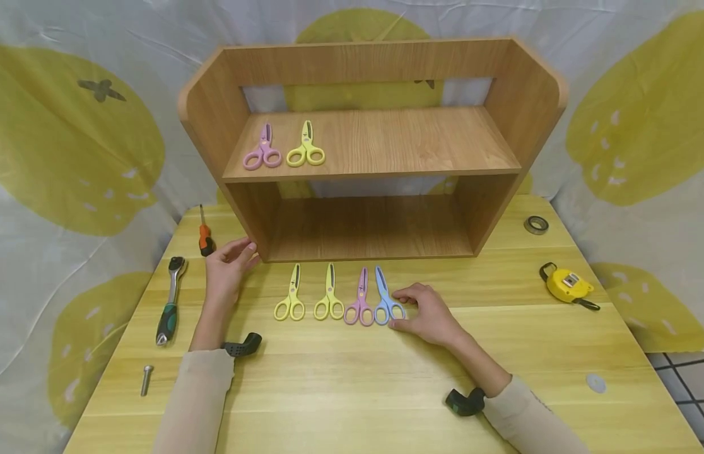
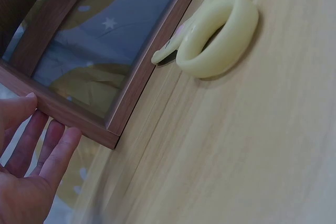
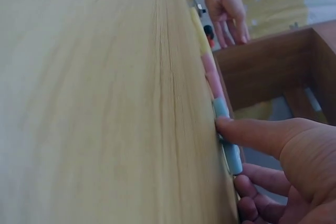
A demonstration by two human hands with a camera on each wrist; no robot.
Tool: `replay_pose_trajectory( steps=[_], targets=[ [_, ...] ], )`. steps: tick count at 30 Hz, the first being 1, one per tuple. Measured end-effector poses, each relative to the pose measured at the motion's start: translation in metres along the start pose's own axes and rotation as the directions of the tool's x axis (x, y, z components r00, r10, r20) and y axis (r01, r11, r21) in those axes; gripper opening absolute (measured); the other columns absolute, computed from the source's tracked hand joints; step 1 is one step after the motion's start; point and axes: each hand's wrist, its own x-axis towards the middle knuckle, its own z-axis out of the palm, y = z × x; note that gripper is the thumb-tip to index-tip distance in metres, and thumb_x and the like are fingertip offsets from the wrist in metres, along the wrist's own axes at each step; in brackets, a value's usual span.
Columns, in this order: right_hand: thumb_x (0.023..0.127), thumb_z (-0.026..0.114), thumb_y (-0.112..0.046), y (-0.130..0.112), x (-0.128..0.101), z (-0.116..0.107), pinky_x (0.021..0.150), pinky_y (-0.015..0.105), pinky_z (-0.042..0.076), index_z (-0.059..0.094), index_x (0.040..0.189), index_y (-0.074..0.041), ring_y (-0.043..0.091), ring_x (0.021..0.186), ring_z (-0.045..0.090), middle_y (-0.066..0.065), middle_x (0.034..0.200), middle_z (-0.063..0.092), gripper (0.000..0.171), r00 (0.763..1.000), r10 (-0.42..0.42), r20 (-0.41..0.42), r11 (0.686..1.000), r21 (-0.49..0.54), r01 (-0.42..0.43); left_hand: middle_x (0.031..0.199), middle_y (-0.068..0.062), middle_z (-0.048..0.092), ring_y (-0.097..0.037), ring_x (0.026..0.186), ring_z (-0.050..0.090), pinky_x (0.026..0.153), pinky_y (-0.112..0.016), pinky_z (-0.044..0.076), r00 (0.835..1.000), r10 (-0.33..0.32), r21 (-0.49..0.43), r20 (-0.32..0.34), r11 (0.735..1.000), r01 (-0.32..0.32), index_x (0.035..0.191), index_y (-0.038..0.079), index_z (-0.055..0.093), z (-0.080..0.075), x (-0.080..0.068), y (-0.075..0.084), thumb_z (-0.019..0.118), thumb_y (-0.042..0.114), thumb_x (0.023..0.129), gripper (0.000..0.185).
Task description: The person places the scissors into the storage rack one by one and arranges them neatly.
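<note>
Four-tier counts aside, a row of scissors lies on the table in front of a wooden shelf [image 1: 375,170]: two yellow pairs, [image 1: 289,308] and a second yellow pair [image 1: 328,308], then a purple pair [image 1: 359,310] and a blue pair [image 1: 387,310]. My right hand [image 1: 428,315] is at the blue pair, its thumb touching a handle ring and its other fingers loosely bent beside the handles. At the shelf's lower left corner, my left hand [image 1: 228,268] touches the side panel with relaxed fingers.
On the upper board lie purple scissors [image 1: 263,150] and yellow scissors [image 1: 306,148]. At the left are a screwdriver [image 1: 205,238], a ratchet wrench [image 1: 169,309] and a bolt [image 1: 146,380]. At the right are a tape roll [image 1: 528,229], a tape measure [image 1: 568,285] and a washer [image 1: 596,383].
</note>
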Motion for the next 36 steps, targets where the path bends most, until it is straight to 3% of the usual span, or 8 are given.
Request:
replay_pose_trajectory(
  steps=[6, 10, 22, 29, 36],
  targets=[
    [0.076, 0.093, -0.022, -0.004, 0.001, 0.0, 0.089, 0.034, 0.051, 0.078, 0.111, -0.013, 0.02, 0.101, 0.058, -0.002, 0.106, 0.071, 0.039, 0.999, 0.036, -0.014, 0.999, -0.002, -0.036, 0.106, -0.003, 0.074, -0.018, 0.102, 0.073, 0.101, -0.046, 0.058, 1.0, -0.004, -0.025, -0.001, 1.0, 0.004, 0.123, -0.007, 0.071, -0.001, 0.001, 0.001, 0.075, 0.004, 0.093, 0.032],
    [0.078, 0.091, -0.021, -0.007, 0.002, -0.003, 0.088, 0.034, 0.054, 0.078, 0.112, -0.012, 0.019, 0.099, 0.061, -0.001, 0.104, 0.073, 0.038, 0.998, 0.06, -0.015, 0.998, 0.026, -0.06, 0.106, -0.001, 0.074, -0.017, 0.102, 0.073, 0.102, -0.046, 0.059, 1.0, -0.005, -0.018, 0.001, 1.0, 0.005, 0.122, -0.005, 0.072, -0.001, 0.002, 0.001, 0.075, 0.004, 0.093, 0.031],
    [0.083, 0.085, -0.015, -0.01, 0.001, -0.009, 0.06, 0.02, 0.058, 0.075, 0.115, -0.005, 0.011, 0.074, 0.069, -0.003, 0.083, 0.075, 0.035, 0.994, 0.104, 0.043, 0.981, 0.163, -0.11, 0.106, -0.003, 0.073, -0.016, 0.102, 0.073, 0.103, -0.045, 0.057, 1.0, -0.029, -0.049, 0.002, 0.998, 0.029, 0.124, -0.007, 0.07, -0.001, 0.002, -0.001, 0.075, 0.003, 0.093, 0.032],
    [0.083, 0.083, -0.01, -0.021, -0.004, -0.016, 0.061, 0.023, 0.06, 0.075, 0.118, -0.006, 0.015, 0.074, 0.07, 0.0, 0.08, 0.076, 0.036, 0.992, 0.121, 0.026, 0.967, 0.222, -0.123, 0.104, -0.003, 0.073, -0.015, 0.1, 0.073, 0.101, -0.044, 0.058, 0.999, -0.03, -0.047, -0.013, 0.998, 0.029, 0.122, -0.007, 0.071, -0.001, 0.0, 0.0, 0.074, 0.001, 0.093, 0.03],
    [0.085, 0.084, -0.012, -0.038, -0.007, -0.037, 0.067, 0.023, 0.063, 0.074, 0.119, -0.006, 0.017, 0.073, 0.068, 0.002, 0.081, 0.074, 0.036, 0.999, 0.041, -0.017, 0.973, 0.23, -0.036, 0.106, -0.004, 0.072, -0.019, 0.103, 0.073, 0.1, -0.044, 0.058, 1.0, -0.025, -0.032, -0.01, 0.999, 0.024, 0.125, -0.009, 0.068, 0.0, -0.001, 0.002, 0.074, 0.001, 0.094, 0.033]
  ],
)
